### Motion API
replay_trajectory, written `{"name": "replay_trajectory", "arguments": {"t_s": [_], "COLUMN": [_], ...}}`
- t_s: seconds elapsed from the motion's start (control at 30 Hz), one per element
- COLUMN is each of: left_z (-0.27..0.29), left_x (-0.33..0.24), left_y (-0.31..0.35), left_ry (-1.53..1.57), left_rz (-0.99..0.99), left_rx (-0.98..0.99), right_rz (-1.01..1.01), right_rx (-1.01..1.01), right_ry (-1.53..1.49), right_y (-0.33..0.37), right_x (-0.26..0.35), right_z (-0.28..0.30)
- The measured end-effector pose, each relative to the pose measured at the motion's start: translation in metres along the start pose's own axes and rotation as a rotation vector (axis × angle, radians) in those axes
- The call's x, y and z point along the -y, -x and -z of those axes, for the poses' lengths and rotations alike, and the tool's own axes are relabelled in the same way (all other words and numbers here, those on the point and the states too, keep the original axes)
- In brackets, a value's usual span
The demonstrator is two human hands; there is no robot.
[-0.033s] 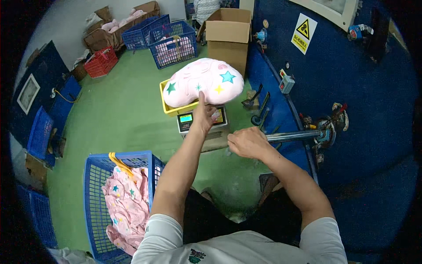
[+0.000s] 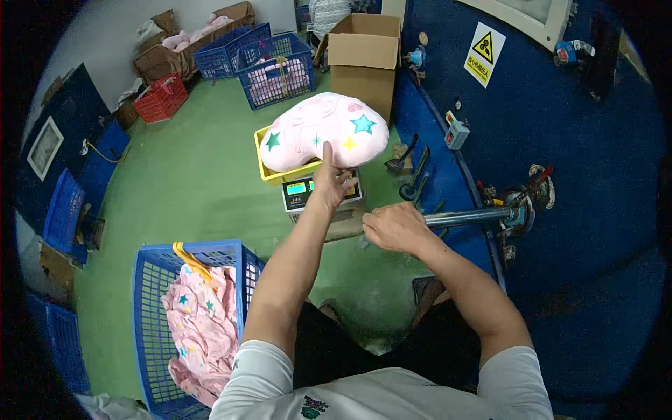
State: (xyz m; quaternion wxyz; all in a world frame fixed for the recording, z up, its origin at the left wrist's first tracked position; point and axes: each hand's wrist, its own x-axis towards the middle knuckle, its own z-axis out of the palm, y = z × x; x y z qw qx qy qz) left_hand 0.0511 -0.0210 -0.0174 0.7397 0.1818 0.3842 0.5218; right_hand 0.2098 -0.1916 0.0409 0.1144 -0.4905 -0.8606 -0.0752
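Observation:
A plump pale pink plush cushion (image 2: 324, 127) with green, teal and yellow stars lies across a yellow tray (image 2: 264, 170) on a digital scale (image 2: 297, 198). My left hand (image 2: 331, 185) is over the scale's display panel at the cushion's near edge, with its fingers apart and nothing in them. I cannot tell whether a fingertip touches the cushion. My right hand (image 2: 393, 227) is closed around the free end of a shiny metal tube (image 2: 469, 218) that sticks out of the blue machine wall (image 2: 588, 231) on the right.
To my left stands a blue plastic basket (image 2: 155, 308) of pink star-patterned fabric covers (image 2: 203, 308). Farther off are an open cardboard box (image 2: 360, 70), a blue crate (image 2: 274, 73) and a red basket (image 2: 159, 103). Dark-handled tools (image 2: 418, 175) lean by the blue wall.
My left hand has shifted slightly to the right along the cushion's near edge. My right hand stays on the tube.

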Motion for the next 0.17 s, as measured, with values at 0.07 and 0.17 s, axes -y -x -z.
{"name": "replay_trajectory", "arguments": {"t_s": [0.07, 0.17], "left_z": [-0.025, -0.057], "left_x": [0.007, 0.01], "left_y": [-0.002, -0.009], "left_ry": [0.079, 0.126], "left_rz": [0.002, -0.061], "left_rx": [-0.029, -0.043], "right_rz": [0.01, 0.004], "right_rx": [-0.017, -0.052], "right_ry": [0.001, 0.0], "right_y": [0.0, 0.001], "right_x": [0.001, 0.002], "right_z": [-0.002, -0.001]}}
